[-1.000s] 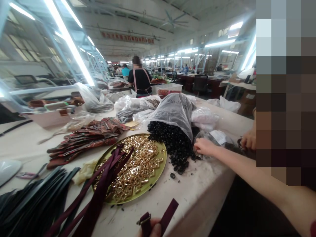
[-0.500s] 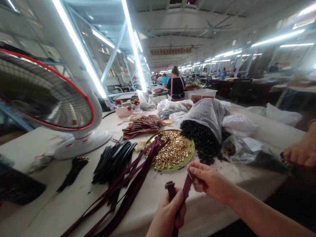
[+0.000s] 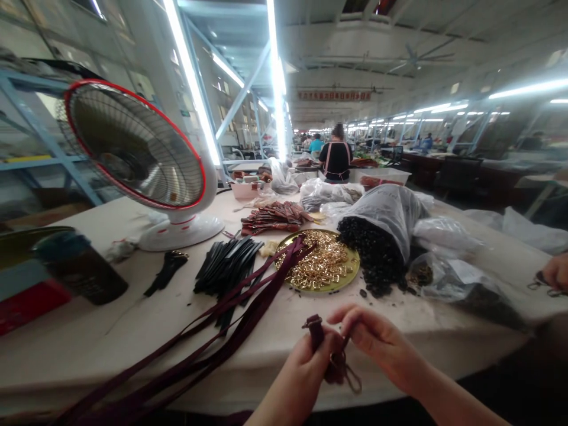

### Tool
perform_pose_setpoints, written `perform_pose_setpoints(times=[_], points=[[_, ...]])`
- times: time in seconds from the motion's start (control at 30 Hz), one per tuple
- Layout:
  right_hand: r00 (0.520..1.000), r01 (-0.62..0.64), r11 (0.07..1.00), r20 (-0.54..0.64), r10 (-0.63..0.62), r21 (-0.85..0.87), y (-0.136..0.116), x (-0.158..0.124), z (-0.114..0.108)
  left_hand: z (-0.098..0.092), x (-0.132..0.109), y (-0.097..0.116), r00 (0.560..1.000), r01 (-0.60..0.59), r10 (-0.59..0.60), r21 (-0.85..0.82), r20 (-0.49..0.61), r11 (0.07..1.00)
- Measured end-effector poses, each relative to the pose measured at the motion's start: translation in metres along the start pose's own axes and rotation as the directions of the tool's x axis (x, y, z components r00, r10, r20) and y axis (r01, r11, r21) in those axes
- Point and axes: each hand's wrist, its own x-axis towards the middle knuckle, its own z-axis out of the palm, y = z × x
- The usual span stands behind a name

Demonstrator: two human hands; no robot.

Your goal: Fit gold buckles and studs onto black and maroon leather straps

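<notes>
My left hand (image 3: 308,365) is closed round a dark maroon strap (image 3: 316,332), whose upper end carries a small metal buckle above the fingers. Close on its right, my right hand (image 3: 377,338) pinches another part of the maroon strap, with a metal ring and a loop hanging between the hands. Behind them lies a round yellow-green tray (image 3: 355,269) heaped with gold metal buckles (image 3: 317,260). Long maroon straps (image 3: 242,319) run from the tray to the lower left, over a pile of black strips (image 3: 224,269).
A white fan with a red rim (image 3: 189,228) and a dark bottle (image 3: 84,272) stand left. An open bag spills black pieces (image 3: 373,251). Brown strips (image 3: 279,218) lie behind the tray. Another person's hand (image 3: 557,273) is at the right edge; a person (image 3: 336,158) stands beyond.
The view has turned left. My right hand has come down closer to my left hand, and the ring and loop now show between them. The other person's hand sits further right in view.
</notes>
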Motion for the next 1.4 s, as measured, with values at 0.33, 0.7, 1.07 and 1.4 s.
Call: perform_pose_setpoints(times=[0.33, 0.7, 1.07, 1.4], points=[[0.943, -0.334, 0.897, 0.096, 0.320, 0.291, 0.013, 0.021, 0.025, -0.023, 0.009, -0.004, 0.939, -0.183, 0.344, 0.821, -0.017, 0.541], [0.954, -0.259, 0.891, -0.045, 0.296, 0.374, 0.033, 0.045, 0.009, -0.033, 0.041, -0.026, 0.966, -0.136, 0.255, 0.937, 0.053, 0.321], [0.994, -0.057, 0.984, -0.085, 0.072, 0.171, 0.031, 0.046, 0.004, -0.044, 0.041, -0.013, 0.963, 0.270, -0.257, -0.298, 0.082, 0.916], [0.994, 0.079, 0.691, 0.109, 0.000, -0.718, -0.033, 0.026, -0.002, -0.018, 0.013, -0.011, 0.953, 0.254, -0.298, -0.401, -0.049, 0.880]])
